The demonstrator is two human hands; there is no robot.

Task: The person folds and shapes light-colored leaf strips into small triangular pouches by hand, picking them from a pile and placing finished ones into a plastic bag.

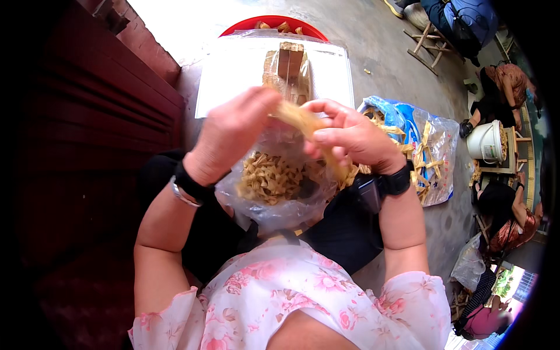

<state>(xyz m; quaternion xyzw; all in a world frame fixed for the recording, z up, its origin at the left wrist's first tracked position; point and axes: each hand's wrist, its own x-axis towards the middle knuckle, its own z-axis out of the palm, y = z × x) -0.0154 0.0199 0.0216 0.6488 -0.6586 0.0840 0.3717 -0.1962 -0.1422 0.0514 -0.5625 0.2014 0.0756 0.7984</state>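
A pale yellow, straw-like strip (297, 117) stretches between my two hands and is blurred by motion. My left hand (245, 127) grips its upper end, with the fingers closed. Around its middle, my right hand (350, 133) holds it between thumb and fingers, and the lower end hangs down below that hand. Beneath my hands a clear plastic bag (280, 216) lies open in my lap, with many small folded yellowish pieces (269, 179) in it. Beyond my hands, a brown block (291, 61) wrapped in clear plastic rests on a white board (236, 70).
A red basin (306, 28) with more pieces is behind the board. On the right, a blue and clear plastic bag (442, 153) lies under woven strips (422, 162). A dark red wooden panel (109, 131) stands at left. Farther right are several seated people and a white bucket (485, 142).
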